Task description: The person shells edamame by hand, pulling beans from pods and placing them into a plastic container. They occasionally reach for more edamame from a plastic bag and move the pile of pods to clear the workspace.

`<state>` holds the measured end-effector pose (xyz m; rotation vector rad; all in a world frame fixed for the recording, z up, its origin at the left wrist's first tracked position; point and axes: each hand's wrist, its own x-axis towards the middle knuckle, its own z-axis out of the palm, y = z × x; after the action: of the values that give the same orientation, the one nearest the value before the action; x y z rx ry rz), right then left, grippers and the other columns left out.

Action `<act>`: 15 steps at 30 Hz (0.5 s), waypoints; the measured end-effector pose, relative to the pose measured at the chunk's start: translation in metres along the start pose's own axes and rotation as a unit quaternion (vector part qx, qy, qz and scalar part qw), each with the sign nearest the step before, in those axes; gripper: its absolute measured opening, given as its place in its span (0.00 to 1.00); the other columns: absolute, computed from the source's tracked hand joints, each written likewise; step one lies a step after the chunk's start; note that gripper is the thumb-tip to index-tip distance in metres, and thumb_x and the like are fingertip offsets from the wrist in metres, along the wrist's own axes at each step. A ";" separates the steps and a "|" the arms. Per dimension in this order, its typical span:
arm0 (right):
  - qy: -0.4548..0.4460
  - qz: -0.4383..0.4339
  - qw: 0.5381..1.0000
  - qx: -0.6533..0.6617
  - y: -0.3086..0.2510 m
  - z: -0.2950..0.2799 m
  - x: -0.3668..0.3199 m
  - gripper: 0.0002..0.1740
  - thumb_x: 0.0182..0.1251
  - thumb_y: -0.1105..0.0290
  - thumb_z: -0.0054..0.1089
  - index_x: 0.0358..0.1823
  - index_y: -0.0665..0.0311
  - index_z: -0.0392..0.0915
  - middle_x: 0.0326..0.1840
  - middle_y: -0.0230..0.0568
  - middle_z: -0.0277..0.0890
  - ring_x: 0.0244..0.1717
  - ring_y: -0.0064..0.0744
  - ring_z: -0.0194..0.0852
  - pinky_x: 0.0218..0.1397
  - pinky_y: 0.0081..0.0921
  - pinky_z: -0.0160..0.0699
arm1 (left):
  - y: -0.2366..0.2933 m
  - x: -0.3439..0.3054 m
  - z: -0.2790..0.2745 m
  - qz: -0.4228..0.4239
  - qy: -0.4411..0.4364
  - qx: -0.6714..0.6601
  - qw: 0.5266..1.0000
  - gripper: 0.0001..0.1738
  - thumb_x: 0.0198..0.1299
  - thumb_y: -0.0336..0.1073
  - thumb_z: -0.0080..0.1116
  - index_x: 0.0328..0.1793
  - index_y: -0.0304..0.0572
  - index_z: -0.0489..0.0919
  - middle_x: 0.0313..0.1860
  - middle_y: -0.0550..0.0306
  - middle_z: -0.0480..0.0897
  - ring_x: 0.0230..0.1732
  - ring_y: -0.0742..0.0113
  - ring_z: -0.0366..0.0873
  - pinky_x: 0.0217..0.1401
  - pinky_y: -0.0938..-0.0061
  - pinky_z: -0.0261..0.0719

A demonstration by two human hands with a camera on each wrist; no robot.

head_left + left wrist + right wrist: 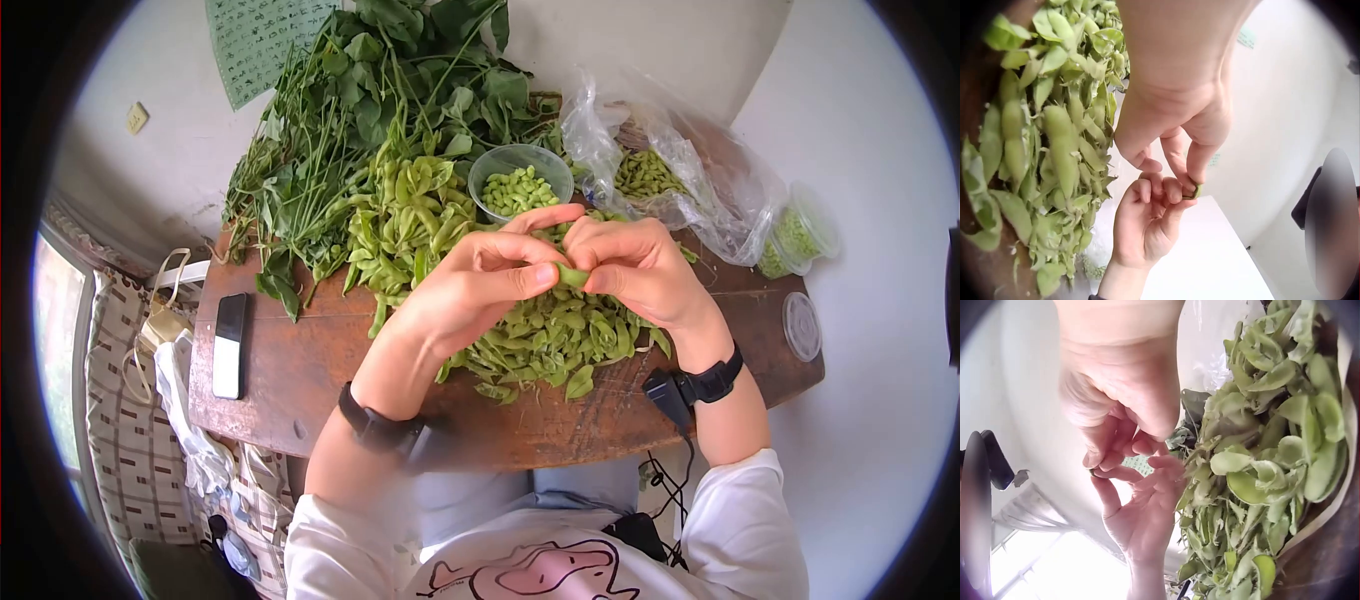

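Observation:
A green soybean pod [572, 276] is held between both hands over the table. Thumb and fingers of my left hand [455, 290] pinch its left end, while my right hand [645, 268] pinches the right end. In the left wrist view the pod [1194, 190] is mostly covered by fingertips; only a sliver of the pod [1092, 471] shows in the right wrist view. Below the hands spreads a heap of opened pods [550, 345]. Plump pods [415, 205] lie behind to the left. Just beyond the fingers, a clear plastic bowl [567, 180] contains shelled green beans [518, 188].
Leafy bean stalks [370, 110] cover the table's back left. A phone [229, 345] lies on the wooden table [290, 350] near its left edge. At the right are a plastic bag [720, 180], a tub of beans [805, 235] and a round lid [801, 328].

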<state>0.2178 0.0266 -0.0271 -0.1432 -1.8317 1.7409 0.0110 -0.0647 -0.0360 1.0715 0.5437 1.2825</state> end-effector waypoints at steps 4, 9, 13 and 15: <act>-0.011 -0.001 1.000 -0.016 -0.002 -0.002 0.000 0.05 0.61 0.80 0.70 0.37 0.70 0.84 0.38 0.31 0.80 0.41 0.21 0.74 0.47 0.22 0.75 | 0.002 0.004 0.001 -0.017 -0.041 -0.016 0.999 0.09 0.64 0.34 0.67 0.46 0.37 0.88 0.78 0.46 0.61 0.73 0.57 0.66 0.73 0.61 0.64; -0.034 -0.042 0.998 -0.032 0.002 -0.004 -0.001 0.05 0.61 0.80 0.70 0.38 0.70 0.84 0.38 0.31 0.80 0.41 0.21 0.75 0.47 0.21 0.75 | 0.005 0.003 0.004 -0.021 -0.058 -0.019 0.998 0.09 0.65 0.34 0.66 0.47 0.37 0.88 0.77 0.48 0.62 0.71 0.59 0.68 0.73 0.61 0.64; 0.060 -0.021 0.998 -0.003 0.001 -0.005 0.000 0.04 0.65 0.79 0.68 0.40 0.71 0.84 0.40 0.31 0.80 0.42 0.18 0.75 0.46 0.18 0.75 | 0.008 0.004 0.008 0.024 0.023 0.058 0.998 0.09 0.65 0.32 0.68 0.49 0.37 0.87 0.76 0.51 0.63 0.67 0.61 0.70 0.66 0.66 0.72; 0.093 -0.021 0.994 -0.048 -0.005 -0.002 0.003 0.04 0.67 0.78 0.67 0.41 0.72 0.83 0.40 0.31 0.80 0.42 0.17 0.75 0.46 0.17 0.75 | 0.008 0.006 0.008 0.086 0.123 0.197 0.969 0.11 0.61 0.31 0.72 0.49 0.41 0.88 0.73 0.52 0.68 0.60 0.63 0.73 0.56 0.70 0.78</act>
<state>0.2182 0.0287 -0.0212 -0.2943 -1.7694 1.5571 0.0151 -0.0620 -0.0245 1.3171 0.9395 1.5095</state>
